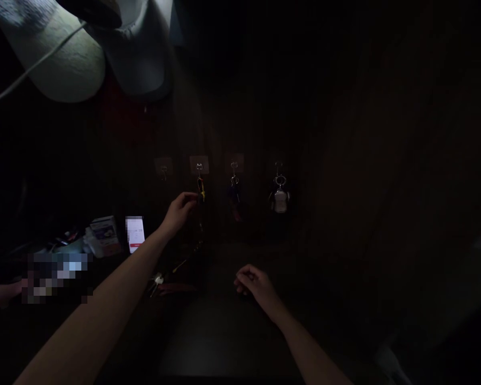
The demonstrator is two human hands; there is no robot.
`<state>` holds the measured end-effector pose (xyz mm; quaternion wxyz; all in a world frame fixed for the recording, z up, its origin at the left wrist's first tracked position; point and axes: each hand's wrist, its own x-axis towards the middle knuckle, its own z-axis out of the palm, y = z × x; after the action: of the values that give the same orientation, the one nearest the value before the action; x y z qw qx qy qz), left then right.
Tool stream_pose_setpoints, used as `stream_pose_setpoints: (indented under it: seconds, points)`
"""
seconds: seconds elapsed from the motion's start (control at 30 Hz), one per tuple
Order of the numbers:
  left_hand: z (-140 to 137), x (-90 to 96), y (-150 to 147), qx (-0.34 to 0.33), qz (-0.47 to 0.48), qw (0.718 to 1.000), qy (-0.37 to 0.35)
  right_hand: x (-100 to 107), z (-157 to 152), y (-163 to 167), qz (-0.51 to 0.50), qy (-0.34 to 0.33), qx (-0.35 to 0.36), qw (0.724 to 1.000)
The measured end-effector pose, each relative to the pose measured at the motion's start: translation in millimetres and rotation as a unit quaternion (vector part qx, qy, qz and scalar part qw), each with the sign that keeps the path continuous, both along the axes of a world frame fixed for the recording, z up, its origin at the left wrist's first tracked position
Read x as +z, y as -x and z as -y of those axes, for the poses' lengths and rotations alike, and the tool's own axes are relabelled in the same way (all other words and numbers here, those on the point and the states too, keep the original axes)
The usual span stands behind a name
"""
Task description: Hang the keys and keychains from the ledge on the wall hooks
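Observation:
In the head view, my left hand (181,211) reaches up to the row of wall hooks. Its thumb and fingertips are closed on the dark part of a keychain with a yellow cord (201,188). The cord hangs from the second hook (199,167) from the left. A dark, beaded length seems to trail below it. Lower down, my right hand (254,283) is loosely curled, with nothing visible in it. A bunch of keys (157,279) lies below my left hand, next to a dim reddish strip (178,287).
A silver keyring (280,198) and a dark keychain (234,192) hang on the right hooks; the leftmost hook (164,170) is bare. A lit phone (135,234) and a box (105,233) stand at left, near another person's hand (2,290). Caps (134,59) hang above.

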<state>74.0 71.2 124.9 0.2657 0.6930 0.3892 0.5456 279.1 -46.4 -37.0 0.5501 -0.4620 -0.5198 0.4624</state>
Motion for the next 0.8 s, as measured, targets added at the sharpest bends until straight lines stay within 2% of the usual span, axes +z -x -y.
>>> stream_pose_setpoints:
  seconds: [0.2,0.4,0.6,0.8]
  points:
    - [-29.9,23.2,2.7,0.072,-0.056,0.993,-0.071,1.8,2.0,0.9,0.022,-0.003,0.007,1.0]
    - [-46.8,42.8,0.1,0.11,0.02,0.992,-0.058,-0.3,1.5,1.2,0.042,-0.013,0.009,0.999]
    - [-45.1,54.5,-14.9,0.075,0.072,0.994,-0.019,-2.5,0.7,1.3,0.043,-0.013,0.015,0.999]
    - [-56.0,52.2,-20.3,0.063,0.009,0.997,-0.037,-0.8,2.5,1.7,0.047,-0.017,0.016,0.999]
